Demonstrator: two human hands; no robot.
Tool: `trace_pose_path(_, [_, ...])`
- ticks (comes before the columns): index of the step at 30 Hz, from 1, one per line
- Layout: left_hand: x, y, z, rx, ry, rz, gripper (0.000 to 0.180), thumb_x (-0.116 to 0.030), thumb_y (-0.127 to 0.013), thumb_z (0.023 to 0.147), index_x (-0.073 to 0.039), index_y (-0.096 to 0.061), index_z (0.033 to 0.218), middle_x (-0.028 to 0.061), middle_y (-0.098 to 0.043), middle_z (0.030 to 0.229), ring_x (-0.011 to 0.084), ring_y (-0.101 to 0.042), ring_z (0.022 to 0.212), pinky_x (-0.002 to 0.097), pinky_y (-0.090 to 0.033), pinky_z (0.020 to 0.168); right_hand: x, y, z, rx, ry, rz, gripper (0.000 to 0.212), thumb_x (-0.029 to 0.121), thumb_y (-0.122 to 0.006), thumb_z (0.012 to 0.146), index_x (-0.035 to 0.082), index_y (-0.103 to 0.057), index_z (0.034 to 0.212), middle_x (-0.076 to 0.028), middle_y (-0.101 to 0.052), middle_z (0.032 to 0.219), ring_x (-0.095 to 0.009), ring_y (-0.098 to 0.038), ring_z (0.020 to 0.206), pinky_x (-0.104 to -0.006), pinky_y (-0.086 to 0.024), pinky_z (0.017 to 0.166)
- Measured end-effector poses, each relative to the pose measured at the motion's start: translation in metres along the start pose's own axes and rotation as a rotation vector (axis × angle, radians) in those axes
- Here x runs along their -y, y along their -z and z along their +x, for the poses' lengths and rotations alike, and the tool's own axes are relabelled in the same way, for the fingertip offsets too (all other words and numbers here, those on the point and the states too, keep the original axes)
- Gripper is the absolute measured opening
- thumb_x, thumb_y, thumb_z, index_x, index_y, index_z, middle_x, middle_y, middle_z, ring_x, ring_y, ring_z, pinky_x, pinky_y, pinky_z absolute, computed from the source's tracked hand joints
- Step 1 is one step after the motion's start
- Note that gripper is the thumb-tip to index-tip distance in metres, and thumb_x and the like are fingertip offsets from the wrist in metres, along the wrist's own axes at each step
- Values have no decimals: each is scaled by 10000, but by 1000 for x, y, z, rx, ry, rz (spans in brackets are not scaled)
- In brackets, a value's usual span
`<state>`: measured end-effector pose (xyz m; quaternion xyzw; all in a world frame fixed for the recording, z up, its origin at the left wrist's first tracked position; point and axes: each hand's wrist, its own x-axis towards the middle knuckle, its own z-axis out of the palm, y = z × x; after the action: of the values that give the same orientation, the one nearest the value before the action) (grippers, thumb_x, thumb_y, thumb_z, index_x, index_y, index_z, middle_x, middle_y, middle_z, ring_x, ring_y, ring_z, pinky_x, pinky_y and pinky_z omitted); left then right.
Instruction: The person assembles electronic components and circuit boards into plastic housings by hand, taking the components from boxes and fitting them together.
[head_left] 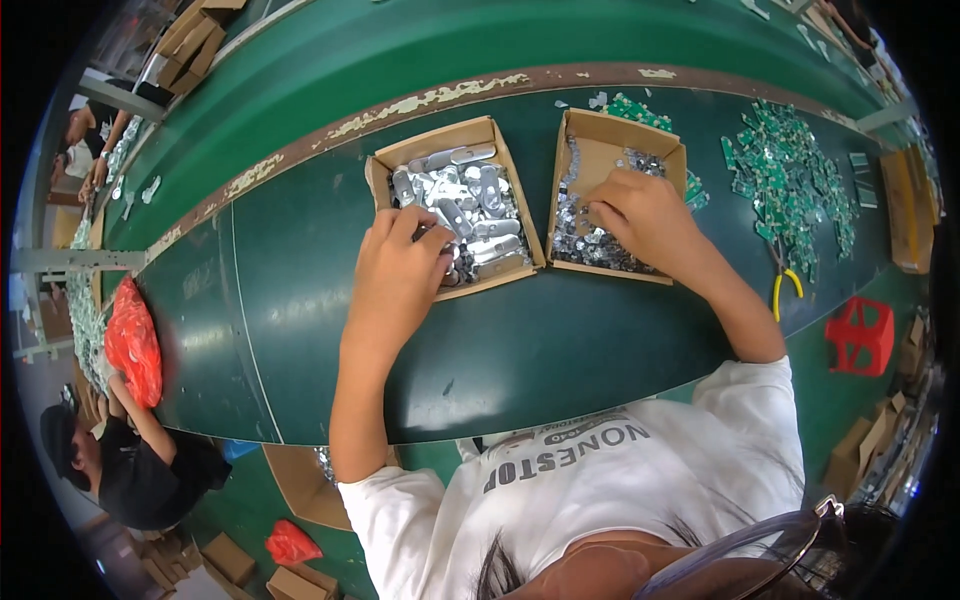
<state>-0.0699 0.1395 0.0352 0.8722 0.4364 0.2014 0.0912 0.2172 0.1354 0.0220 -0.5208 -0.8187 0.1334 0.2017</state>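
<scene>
- The left hand's (400,260) fingers are bent over shiny silver rounded metal pieces (491,190), at about seven o'clock in their open brown cardboard box (440,140); whether they grip one I cannot tell.
- The right hand's (645,215) fingers are drawn together above small dark-grey metal bits (590,245), thickest around six o'clock in the second brown cardboard box (600,150); any bit pinched there is hidden.
- Best handling, I judge: lift single pieces by fingertip, avoid sharp edges, keep the two sorts unmixed.
- Both boxes sit side by side on the dark-green desk (300,300).
- Beyond the right hand: a heap of green circuit boards (785,175) towards two o'clock, yellow-handled pliers (777,295) at four.
- Towards half past eight from the left hand: a filled red plastic bag (133,340).
</scene>
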Motion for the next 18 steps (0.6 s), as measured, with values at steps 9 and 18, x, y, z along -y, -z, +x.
trace_pose_path(9, [-1, 3, 5, 44, 53, -53, 101, -70, -643, 730, -58, -610, 825, 71, -554, 757, 243, -532, 784, 352, -432, 722, 10, -8, -2, 59, 51, 28, 94, 76, -633, 742, 27, -609, 819, -107, -572, 754, -289, -576, 771, -389, -457, 654])
trace_pose_path(18, [3, -14, 19, -43, 44, 93, 151, -86, -701, 672, -88, -640, 810, 40, -518, 876, 231, -500, 844, 345, -461, 724, 7, -4, 1, 0, 7, 46, 62, 81, -610, 758, 24, -602, 780, -100, -591, 710, -244, -583, 653, -343, -459, 595])
